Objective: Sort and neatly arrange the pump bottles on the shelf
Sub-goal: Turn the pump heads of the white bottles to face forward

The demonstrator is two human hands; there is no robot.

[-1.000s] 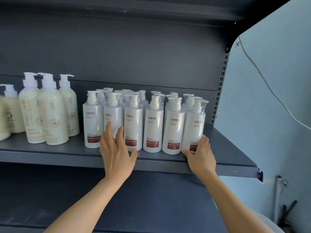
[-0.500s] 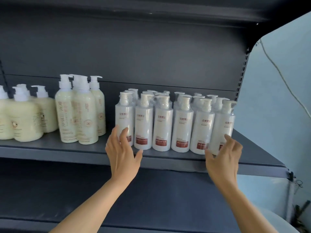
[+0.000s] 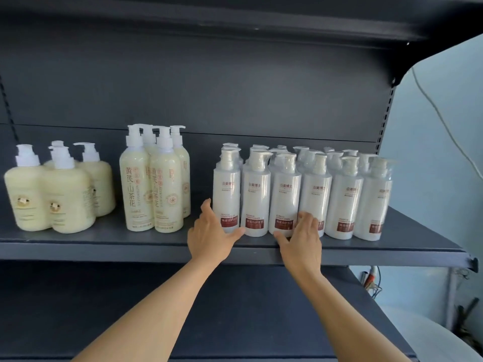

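From my head camera I look at a dark grey shelf [image 3: 109, 246] carrying three groups of pump bottles. On my right stand the white bottles with red labels [image 3: 285, 197], packed in rows several deep, the front row of six side by side near the shelf's front edge. To their left, with a gap between, stand the tall cream bottles [image 3: 162, 189] with red lettering down their fronts, four that I can count, close together. Farther left, well apart, is a cluster of squat cream bottles [image 3: 65, 199], at least four.

My left hand [image 3: 210, 235] reaches to the leftmost white bottle of the front row: fingers straight and spread, lying against its left side and lower front, thumb stretched out to the right across its base towards the second bottle. It grips nothing. My right hand [image 3: 303, 240] is at the base of the third and fourth white bottles, fingers fairly straight and resting against their red labels, thumb pointing left in front of the third bottle's foot. It too is flat and wide, holding nothing.

A pale blue wall [image 3: 439, 158] with a thin cable [image 3: 444, 124] shows right of the shelf.
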